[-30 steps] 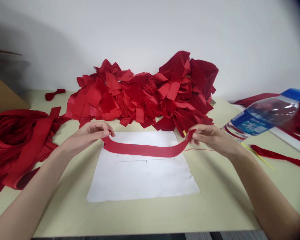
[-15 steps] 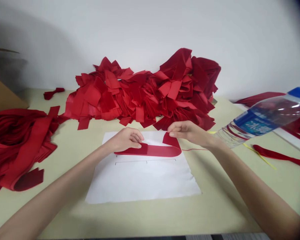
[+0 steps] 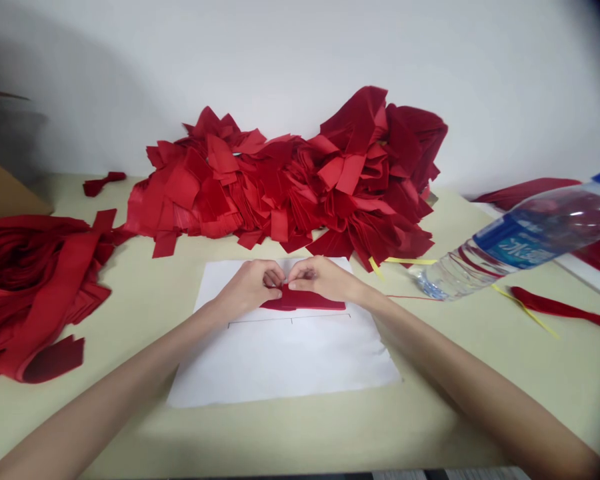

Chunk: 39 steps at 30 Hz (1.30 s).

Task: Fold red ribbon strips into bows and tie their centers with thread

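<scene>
A red fabric strip [image 3: 307, 299] lies folded in on itself on a white paper sheet [image 3: 285, 353], just above a drawn ruled line. My left hand [image 3: 253, 285] and my right hand [image 3: 317, 277] meet at the strip's middle, fingers pinched together on its two folded ends. Both forearms reach in from the bottom corners.
A big heap of folded red pieces [image 3: 300, 183] sits behind the sheet against the wall. Long red strips [image 3: 35, 280] are piled at the left. A plastic water bottle [image 3: 520, 240] lies tilted at the right, with yellow ties [image 3: 405, 261] and more red strips [image 3: 560, 309] nearby.
The strip was stretched out between my hands. Both hands came together toward the centre, folding each end inward, and now pinch the ends at the middle.
</scene>
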{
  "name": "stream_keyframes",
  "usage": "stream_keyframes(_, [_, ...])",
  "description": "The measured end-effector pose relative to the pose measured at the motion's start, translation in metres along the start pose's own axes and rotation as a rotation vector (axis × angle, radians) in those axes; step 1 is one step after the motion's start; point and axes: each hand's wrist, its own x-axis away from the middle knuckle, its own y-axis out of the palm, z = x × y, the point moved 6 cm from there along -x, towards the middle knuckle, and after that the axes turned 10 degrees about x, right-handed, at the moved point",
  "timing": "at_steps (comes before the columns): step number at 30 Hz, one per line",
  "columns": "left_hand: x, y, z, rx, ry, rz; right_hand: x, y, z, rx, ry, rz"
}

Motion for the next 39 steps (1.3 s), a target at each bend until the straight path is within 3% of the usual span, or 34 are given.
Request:
stream_keyframes(13, [0.005, 0.001, 0.008, -0.01, 0.026, -0.021, 0.009, 0.004, -0.01, 0.283, -0.009, 0.151])
stream_keyframes(17, [0.015, 0.0, 0.019, -0.145, 0.051, -0.058, 0.01, 0.006, -0.013, 0.349, -0.028, 0.181])
stream_keyframes(22, [0.023, 0.002, 0.026, -0.318, 0.074, -0.075, 0.015, -0.002, -0.021, 0.366, -0.053, 0.166])
stream_keyframes(28, [0.026, 0.006, 0.027, -0.36, 0.101, -0.046, 0.029, -0.006, -0.031, 0.383, -0.12, 0.038])
stream_keyframes(39, [0.025, 0.009, 0.029, -0.386, 0.132, -0.055, 0.033, 0.004, -0.032, 0.428, -0.108, 0.048])
